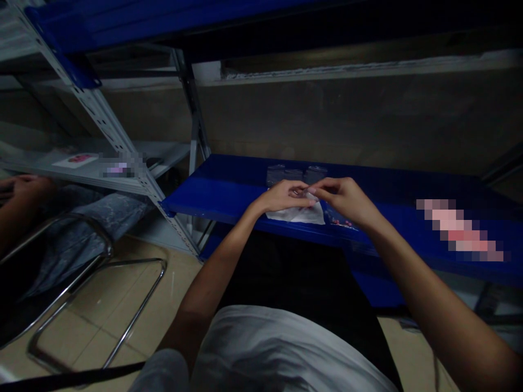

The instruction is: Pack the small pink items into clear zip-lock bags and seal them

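Observation:
My left hand and my right hand meet over the front part of a blue shelf. Thumb and fingers of each are closed in a pinch. Something small and thin may sit between them; its kind is too dark and small to make out. Below them lies a white sheet, cloth or paper. Clear plastic bags lie just behind my hands. Under my right hand, small pink and red pieces lie near the shelf's front edge, seemingly in clear plastic.
A pixelated pink item lies on the shelf to the right. A grey metal post stands at the left, with a blue shelf overhead. Beyond the post are another person's hand and a metal-framed chair.

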`<state>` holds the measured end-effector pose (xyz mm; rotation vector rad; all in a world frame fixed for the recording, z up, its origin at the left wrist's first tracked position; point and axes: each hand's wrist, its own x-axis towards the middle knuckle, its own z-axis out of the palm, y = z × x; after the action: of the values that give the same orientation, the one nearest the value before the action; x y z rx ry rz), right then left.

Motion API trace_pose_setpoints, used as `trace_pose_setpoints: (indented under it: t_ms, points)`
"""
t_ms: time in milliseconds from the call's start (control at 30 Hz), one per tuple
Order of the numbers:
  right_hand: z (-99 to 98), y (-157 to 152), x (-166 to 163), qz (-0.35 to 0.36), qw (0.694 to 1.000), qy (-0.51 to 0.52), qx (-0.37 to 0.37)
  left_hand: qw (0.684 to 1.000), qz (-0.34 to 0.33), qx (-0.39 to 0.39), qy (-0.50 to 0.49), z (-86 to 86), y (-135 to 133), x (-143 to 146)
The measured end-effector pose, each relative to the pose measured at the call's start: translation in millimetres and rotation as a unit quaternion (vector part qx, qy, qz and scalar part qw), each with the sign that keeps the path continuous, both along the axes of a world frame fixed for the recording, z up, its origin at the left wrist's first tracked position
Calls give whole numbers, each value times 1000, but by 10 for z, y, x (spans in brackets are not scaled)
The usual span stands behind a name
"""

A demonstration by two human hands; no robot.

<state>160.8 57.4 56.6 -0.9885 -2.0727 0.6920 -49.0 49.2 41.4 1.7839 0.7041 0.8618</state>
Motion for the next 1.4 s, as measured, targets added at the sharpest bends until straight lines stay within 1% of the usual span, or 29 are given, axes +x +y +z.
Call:
trace_pose_setpoints:
  t_ms: [67,133,167,233,300,367,467,567,633,800,1000,1167,1267,1333,1400]
  points:
    - [-29,50,38,-8,999,34,-14,1000,19,-1,22,12,2,-21]
    - [-84,123,96,-38,998,39,-9,998,44,6,44,21,11,-48]
    - [-123,160,128,-54,998,20,-1,997,56,14,52,23,19,-62]
    - [-215,223,186,-77,996,-50,10,995,77,31,62,24,35,-87]
    - [-315,256,223,-82,988,-131,5,993,94,37,65,25,49,-106]
    - [-406,265,234,-74,981,-181,-6,992,105,34,66,25,58,-118]
    - [-504,265,218,-62,977,-205,-4,991,112,34,68,25,62,-129]
    - [-551,269,186,-57,976,-210,7,988,128,44,79,21,66,-134]
    - [-563,270,166,-53,977,-208,15,986,136,41,86,19,66,-135]
    - [-563,256,136,-32,978,-201,34,987,131,15,88,29,55,-129]
    - [-553,240,107,-32,979,-199,42,985,134,37,103,30,64,-135]
    - [-510,237,135,-17,983,-183,20,984,131,53,109,5,85,-153]
    - [-445,232,176,-26,989,-145,1,984,117,63,115,-15,90,-166]
    - [-388,215,185,-44,994,-98,-7,985,103,59,124,-27,90,-169]
    - [-326,184,167,-47,998,-41,-3,985,96,56,130,-34,88,-163]
